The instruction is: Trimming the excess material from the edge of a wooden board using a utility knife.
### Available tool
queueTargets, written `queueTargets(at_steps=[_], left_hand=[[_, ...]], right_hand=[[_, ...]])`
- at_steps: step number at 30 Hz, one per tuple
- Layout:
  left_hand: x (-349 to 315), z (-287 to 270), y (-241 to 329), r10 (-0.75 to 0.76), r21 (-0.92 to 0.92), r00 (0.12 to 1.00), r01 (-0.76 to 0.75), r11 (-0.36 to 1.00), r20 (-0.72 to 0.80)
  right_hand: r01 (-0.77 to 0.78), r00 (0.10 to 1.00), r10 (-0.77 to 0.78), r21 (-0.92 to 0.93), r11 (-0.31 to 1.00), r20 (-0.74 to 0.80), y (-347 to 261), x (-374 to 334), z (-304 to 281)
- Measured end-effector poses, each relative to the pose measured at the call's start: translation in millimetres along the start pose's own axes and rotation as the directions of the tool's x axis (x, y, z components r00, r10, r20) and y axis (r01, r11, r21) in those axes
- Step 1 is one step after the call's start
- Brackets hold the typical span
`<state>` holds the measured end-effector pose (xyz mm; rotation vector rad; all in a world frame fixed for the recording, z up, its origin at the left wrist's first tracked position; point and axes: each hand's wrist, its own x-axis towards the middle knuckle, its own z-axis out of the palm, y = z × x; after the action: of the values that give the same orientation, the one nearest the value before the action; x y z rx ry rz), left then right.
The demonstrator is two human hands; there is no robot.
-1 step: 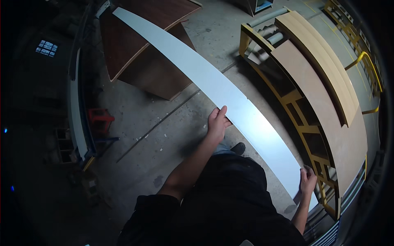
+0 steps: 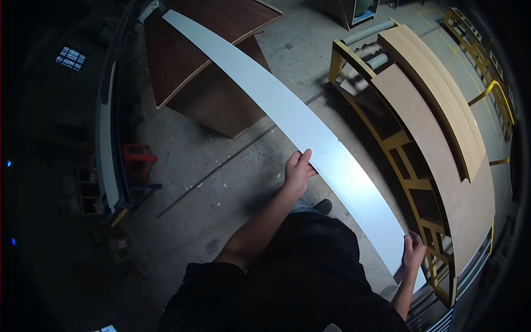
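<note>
A long white panel (image 2: 276, 99) stretches from the upper left down to the lower right in front of me, a bright glare on its lower half. My left hand (image 2: 298, 172) grips its near long edge around the middle, thumb on top and fingers underneath. Close to the panel's lower right end, my right hand (image 2: 414, 252) is closed on the far long edge. The panel's far end passes over a dark brown board (image 2: 182, 66).
On the right stands a yellow roller frame (image 2: 395, 130) carrying tan boards (image 2: 437, 110). A brown box-like piece (image 2: 221, 102) is below the dark board. A red stool-like object (image 2: 138, 159) sits on the left, beside a long pale strip (image 2: 106, 144). Concrete floor lies between.
The surroundings have shifted slightly to the right and down in the picture. Both hands keep their hold on the white panel.
</note>
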<state>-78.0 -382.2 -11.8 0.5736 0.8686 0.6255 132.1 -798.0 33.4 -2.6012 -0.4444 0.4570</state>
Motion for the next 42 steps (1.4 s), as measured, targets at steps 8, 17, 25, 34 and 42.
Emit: queueTargets(at_steps=[8,17,25,34,42], left_hand=[[-68.4,9.0,-38.3,-0.055,0.025,0.997,0.054,0.998,0.048],[-36.1,-6.1,-11.8,-0.023,0.047,0.999,0.025,0.999,-0.033],[33.6,-42.3,60.3,0.118,-0.033,0.979,-0.125,0.992,-0.165],[125.9,-136.1,191.8,0.157,-0.221,0.97,-0.197,0.955,-0.184],[113.6,-210.4,235.9,-0.036,0.021,0.997,0.035,0.999,0.065]], right_hand=[[0.022,0.999,-0.021,0.023,0.999,-0.036,61.2,-3.5,-34.0],[0.034,0.998,-0.035,-0.014,0.999,-0.052,0.8,4.3,-7.5],[0.184,0.979,-0.192,-0.119,0.976,-0.06,-112.6,25.6,33.2],[0.235,0.97,-0.235,0.01,0.972,0.063,-322.6,19.9,113.1],[0.137,0.969,-0.132,-0.006,0.991,0.211,-511.3,33.0,246.9]])
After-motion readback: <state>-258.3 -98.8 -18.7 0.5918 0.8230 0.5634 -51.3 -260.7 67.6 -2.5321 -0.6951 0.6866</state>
